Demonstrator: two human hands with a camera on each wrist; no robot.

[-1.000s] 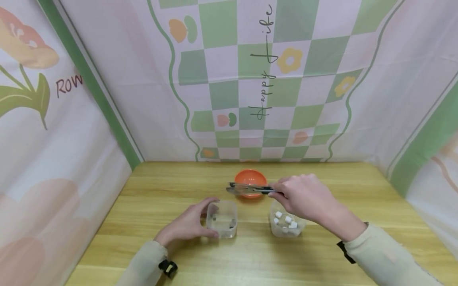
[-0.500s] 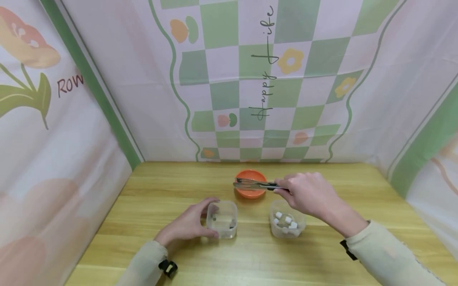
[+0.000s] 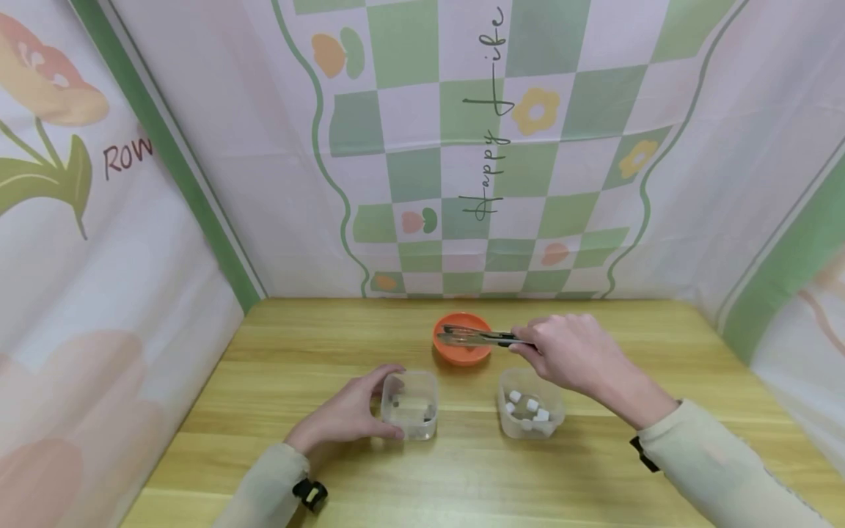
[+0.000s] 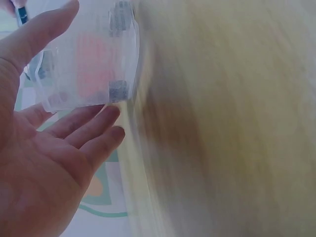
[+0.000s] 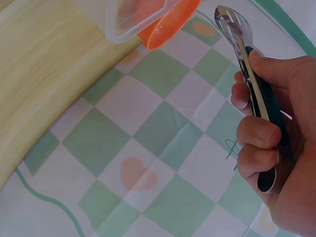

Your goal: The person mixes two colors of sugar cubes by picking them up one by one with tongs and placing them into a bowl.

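My left hand holds a clear plastic container on the table, thumb at the near side and fingers round the far side. Several small dark cubes lie in that container. In my right hand is a pair of metal tongs with dark grips, held level and pointing left. The tong tips hover over the orange bowl behind the containers. Something dark shows at the tips in the right wrist view; its kind is unclear. The bowl's inside is partly hidden by the tongs.
A second clear container with several white cubes stands at the right, below my right forearm. The wooden table ends at a printed cloth backdrop, with cloth walls on both sides.
My right hand has shifted right and slightly away, bringing the tong tips from the bowl's left edge to over its inside. The left hand and both containers have stayed put.
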